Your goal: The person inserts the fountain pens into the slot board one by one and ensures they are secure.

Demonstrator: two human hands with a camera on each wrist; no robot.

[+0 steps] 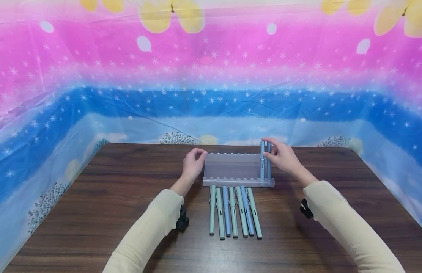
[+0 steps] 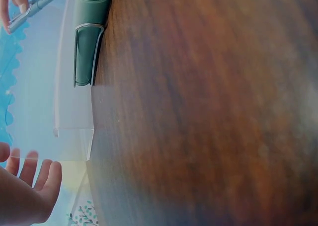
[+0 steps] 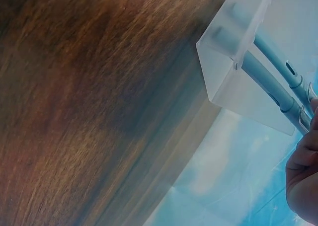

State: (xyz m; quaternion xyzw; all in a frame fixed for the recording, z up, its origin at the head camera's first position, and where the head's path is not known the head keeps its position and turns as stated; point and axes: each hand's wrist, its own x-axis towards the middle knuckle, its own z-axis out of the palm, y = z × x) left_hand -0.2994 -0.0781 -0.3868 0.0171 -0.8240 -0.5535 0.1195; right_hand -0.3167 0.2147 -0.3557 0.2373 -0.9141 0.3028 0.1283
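A frosted, see-through pen stand (image 1: 232, 166) with scalloped edges stands on the table. At its upper left corner my left hand (image 1: 193, 163) pinches the edge; the left wrist view shows those fingers (image 2: 31, 170) behind the panel. My right hand (image 1: 284, 156) holds the top of a blue-grey capped pen (image 1: 262, 168) between thumb and forefinger. This pen is upright, its lower end in the stand's front ledge. Just right of it, a second blue-grey pen (image 1: 269, 170) stands in the end slot, partly covered by my fingers.
In front of the stand lies a row of several capped pens, among them a green pen (image 1: 212, 212) at the left end and a blue pen (image 1: 226, 212). The dark wooden table (image 1: 136, 182) meets a patterned cloth (image 1: 211, 102) at the back and sides.
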